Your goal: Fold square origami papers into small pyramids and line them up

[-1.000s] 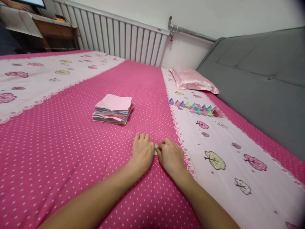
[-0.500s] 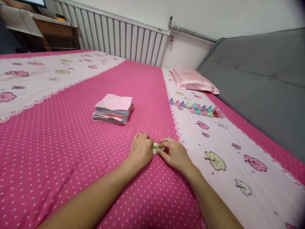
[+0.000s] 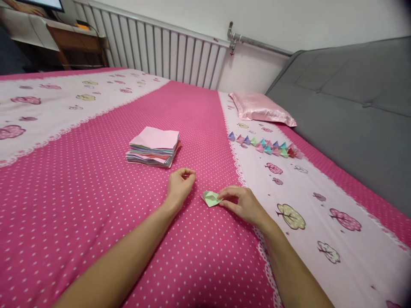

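Note:
A light green folded paper (image 3: pixel 211 198) lies low over the pink dotted bedspread, its right corner pinched between the thumb and fingers of my right hand (image 3: pixel 239 202). The paper's left side comes to a point and some of its folds stand up. My left hand (image 3: pixel 181 184) is off to the paper's left, apart from it. Its thumb and fingertips are drawn together, with nothing visible in them.
A stack of coloured paper sheets (image 3: pixel 153 146) sits on the bedspread (image 3: pixel 96 205) beyond my left hand. Small folded paper pieces (image 3: pixel 268 149) line up in two rows at right, near a pink pillow (image 3: pixel 261 109). A person's hand (image 3: pixel 27 7) shows at the far-left desk.
My left hand has let go of the green paper and moved left and slightly away. More of the paper now shows, still pinched by my right hand.

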The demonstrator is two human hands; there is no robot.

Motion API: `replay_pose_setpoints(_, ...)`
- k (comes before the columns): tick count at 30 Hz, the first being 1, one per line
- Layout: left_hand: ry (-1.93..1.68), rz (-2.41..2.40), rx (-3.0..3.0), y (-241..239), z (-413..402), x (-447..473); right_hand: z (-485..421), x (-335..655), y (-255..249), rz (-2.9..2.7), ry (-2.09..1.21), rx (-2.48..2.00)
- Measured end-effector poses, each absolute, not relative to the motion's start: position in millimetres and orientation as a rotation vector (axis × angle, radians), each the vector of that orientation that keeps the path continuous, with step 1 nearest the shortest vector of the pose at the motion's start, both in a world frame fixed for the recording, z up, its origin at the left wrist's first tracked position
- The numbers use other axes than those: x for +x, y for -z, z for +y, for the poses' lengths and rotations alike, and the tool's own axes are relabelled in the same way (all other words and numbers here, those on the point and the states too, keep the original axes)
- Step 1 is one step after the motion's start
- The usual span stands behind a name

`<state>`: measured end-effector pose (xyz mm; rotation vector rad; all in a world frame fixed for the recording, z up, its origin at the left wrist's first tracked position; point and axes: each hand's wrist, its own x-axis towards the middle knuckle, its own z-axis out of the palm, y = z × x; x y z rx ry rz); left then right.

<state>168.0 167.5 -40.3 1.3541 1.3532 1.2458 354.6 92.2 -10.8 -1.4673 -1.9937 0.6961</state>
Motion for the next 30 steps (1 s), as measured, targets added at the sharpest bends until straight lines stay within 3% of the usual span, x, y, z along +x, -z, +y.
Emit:
replay_pose_setpoints(10, -1.12, 1.501, 1.594, 45.7, 170.4, 164.5, 104.0, 367.5, 11.8, -1.755, -0.407, -1.531)
replay_pose_setpoints(17, -1.044, 1.552, 1.667, 42.8, 169.7, 163.6, 164.9, 433.8, 17.4, -1.503, 0.016, -1.96)
replay_pose_setpoints(30, -1.003, 1.485, 1.73, 42.3, 166.4, 162.5, 266.0, 489.6, 45.7, -1.171, 0.251, -2.284)
